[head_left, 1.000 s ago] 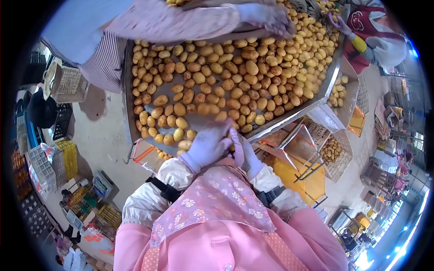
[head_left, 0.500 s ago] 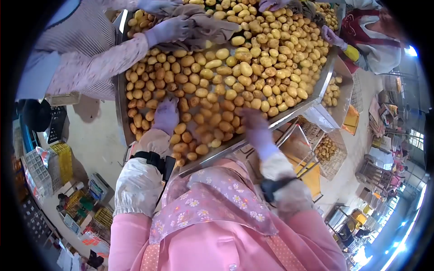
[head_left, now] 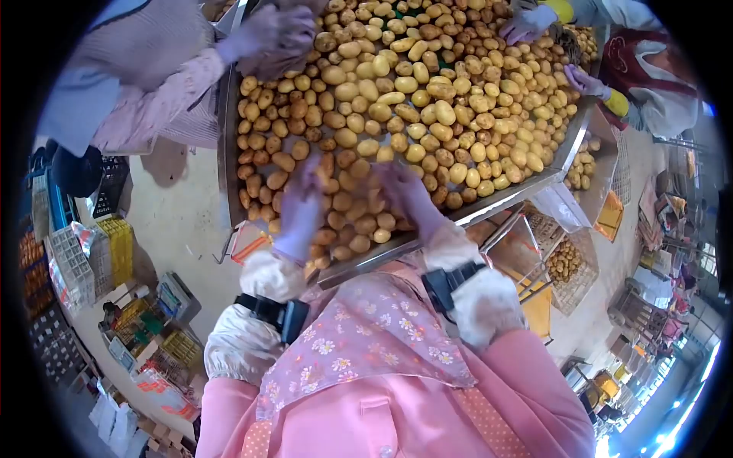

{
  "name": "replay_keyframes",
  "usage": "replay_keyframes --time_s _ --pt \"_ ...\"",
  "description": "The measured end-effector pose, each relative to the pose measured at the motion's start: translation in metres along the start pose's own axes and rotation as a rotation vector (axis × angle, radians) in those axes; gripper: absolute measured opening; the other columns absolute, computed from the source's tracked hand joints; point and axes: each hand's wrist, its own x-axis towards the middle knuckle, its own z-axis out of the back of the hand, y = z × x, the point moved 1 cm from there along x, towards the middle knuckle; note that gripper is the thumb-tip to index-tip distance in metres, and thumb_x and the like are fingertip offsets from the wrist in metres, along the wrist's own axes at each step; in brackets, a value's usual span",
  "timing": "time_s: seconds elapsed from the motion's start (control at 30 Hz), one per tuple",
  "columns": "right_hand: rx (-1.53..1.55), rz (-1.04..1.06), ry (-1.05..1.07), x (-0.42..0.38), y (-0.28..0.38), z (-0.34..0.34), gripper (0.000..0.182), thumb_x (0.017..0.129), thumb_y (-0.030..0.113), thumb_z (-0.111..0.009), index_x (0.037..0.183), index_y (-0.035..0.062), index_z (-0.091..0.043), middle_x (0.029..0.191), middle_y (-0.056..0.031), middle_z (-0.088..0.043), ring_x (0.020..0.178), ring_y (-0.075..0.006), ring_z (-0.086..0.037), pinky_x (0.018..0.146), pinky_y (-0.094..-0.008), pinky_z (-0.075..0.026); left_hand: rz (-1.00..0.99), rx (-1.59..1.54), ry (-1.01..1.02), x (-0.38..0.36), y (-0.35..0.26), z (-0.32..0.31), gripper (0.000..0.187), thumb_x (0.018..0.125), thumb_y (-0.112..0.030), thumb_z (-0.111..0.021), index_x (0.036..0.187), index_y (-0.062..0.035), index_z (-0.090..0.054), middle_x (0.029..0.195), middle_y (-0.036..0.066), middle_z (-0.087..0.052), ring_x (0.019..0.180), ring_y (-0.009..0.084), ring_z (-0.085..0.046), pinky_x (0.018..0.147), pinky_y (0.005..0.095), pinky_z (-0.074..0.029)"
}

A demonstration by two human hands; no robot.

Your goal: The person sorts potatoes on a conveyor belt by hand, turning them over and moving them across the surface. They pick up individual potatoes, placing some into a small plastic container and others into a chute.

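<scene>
Small yellow-brown potatoes [head_left: 445, 113] cover a metal-rimmed sorting table [head_left: 489, 206]. My left hand [head_left: 302, 210], in a thin purple glove, is over the potatoes close to the near edge. Motion smears its fingers, so I cannot make out whether anything is in them. To its right, my right hand [head_left: 408, 195], gloved alike, reaches in among the potatoes with its fingers toward the middle. Those fingers are blurred too, and whether they grip a potato does not show.
Across the table at left, a co-worker's gloved hand [head_left: 279, 30] holds a dark cloth [head_left: 276, 65]. Another person's gloved hands [head_left: 528, 24] are at the far right. A crate [head_left: 569, 263] with potatoes stands below the right rim. Stacked crates [head_left: 114, 256] stand on the floor at left.
My right hand has moved left and forward from the near rim onto the potatoes. My left hand has shifted slightly. The co-worker's cloth has moved left, and the view has shifted a little.
</scene>
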Motion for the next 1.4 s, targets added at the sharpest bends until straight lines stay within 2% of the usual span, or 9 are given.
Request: replay_keyframes --time_s 0.17,0.3,0.53,0.67,0.7,0.9,1.03,1.23,1.4 --pt "0.834 0.381 -0.029 -0.06 -0.053 -0.021 0.037 0.105 0.027 -0.059 0.137 0.0089 -0.054 0.132 -0.0052 -0.058 0.117 -0.0155 -0.058 0.099 -0.0291 -0.048 0.095 -1.058 0.878 -0.068 -0.016 -0.105 0.058 0.109 -0.058 -0.033 0.139 -0.0095 -0.043 0.108 0.01 -0.063 0.103 0.0236 -0.065 0.094 0.0304 -0.051" --pt "1.412 0.292 0.486 -0.109 -0.166 0.062 0.037 0.105 0.027 -0.058 0.139 0.0135 -0.053 0.127 -0.009 -0.063 0.114 -0.0216 -0.059 0.095 -0.0338 -0.051 -0.414 -0.212 0.677 -0.089 -0.043 -0.119 0.046 0.111 -0.04 -0.042 0.143 -0.0085 -0.052 0.142 0.018 -0.056 0.135 0.0296 -0.051 0.113 0.0332 -0.04" --pt "-0.755 -0.442 -0.879 -0.215 -0.211 0.17 0.055 0.101 0.032 -0.063 0.147 0.0053 -0.048 0.136 -0.0155 -0.061 0.123 -0.0252 -0.06 0.104 -0.0346 -0.047 -0.759 0.67 0.575 -0.041 0.021 -0.074 0.05 0.097 -0.035 -0.058 0.146 -0.0289 -0.055 0.153 0.01 -0.05 0.147 0.0436 -0.031 0.122 0.058 -0.023" --pt "0.353 0.194 -0.827 -0.095 -0.174 0.141 0.047 0.088 -0.005 -0.059 0.133 0.0069 -0.065 0.132 -0.0183 -0.062 0.128 -0.0276 -0.058 0.107 -0.0338 -0.046 -0.753 0.762 0.559 -0.049 0.027 -0.068 0.049 0.096 -0.036 -0.058 0.145 -0.0291 -0.056 0.153 0.008 -0.05 0.147 0.0426 -0.033 0.122 0.0592 -0.022" --pt "-0.494 0.568 -0.916 -0.056 -0.155 0.119 0.059 0.082 -0.008 -0.061 0.138 0.0088 -0.061 0.142 -0.0205 -0.054 0.133 -0.0325 -0.053 0.109 -0.0365 -0.045 -0.75 0.775 0.551 -0.046 0.025 -0.062 0.049 0.096 -0.036 -0.058 0.145 -0.0291 -0.056 0.153 0.008 -0.05 0.147 0.0426 -0.033 0.122 0.0592 -0.022" --pt "-0.914 0.235 -0.678 0.023 -0.04 -0.035 0.071 0.092 0.05 -0.062 0.157 0.0306 -0.039 0.165 -0.0228 -0.022 0.151 -0.0574 -0.011 0.113 -0.0815 -0.006 -0.653 0.723 0.451 -0.062 0.054 0.002 0.052 0.087 -0.031 -0.066 0.137 -0.0184 -0.062 0.143 0.005 -0.057 0.138 0.0389 -0.044 0.117 0.0598 -0.028" --pt "-1.268 0.557 0.008 0.006 -0.046 0.047 0.071 0.092 0.053 -0.061 0.155 0.0254 -0.041 0.165 -0.0168 -0.028 0.151 -0.046 -0.022 0.12 -0.0695 -0.012 -0.609 0.858 0.323 -0.065 0.063 0.065 0.053 0.086 -0.03 -0.067 0.136 -0.0138 -0.062 0.143 0.01 -0.056 0.134 0.0403 -0.047 0.115 0.059 -0.031" --pt "-0.849 0.387 -0.619 0.106 0.059 0.043 0.077 0.095 0.054 -0.058 0.161 0.0235 -0.031 0.165 -0.018 -0.027 0.153 -0.0427 -0.019 0.12 -0.0697 -0.011 -0.553 0.59 -0.112 0.053 0.031 0.046 0.039 0.086 -0.009 -0.068 0.125 -0.0084 -0.064 0.13 0.016 -0.061 0.106 0.0381 -0.064 0.09 0.0473 -0.052" --pt "-1.057 0.607 -0.302 0.098 0.026 0.002 0.068 0.092 0.048 -0.065 0.153 0.0265 -0.045 0.165 -0.0179 -0.029 0.153 -0.0405 -0.024 0.123 -0.062 -0.015 -0.292 0.728 0.098 0.104 0.018 0.004 0.04 0.087 -0.009 -0.063 0.127 -0.0116 -0.063 0.13 0.018 -0.06 0.101 0.0391 -0.065 0.087 0.0476 -0.054"
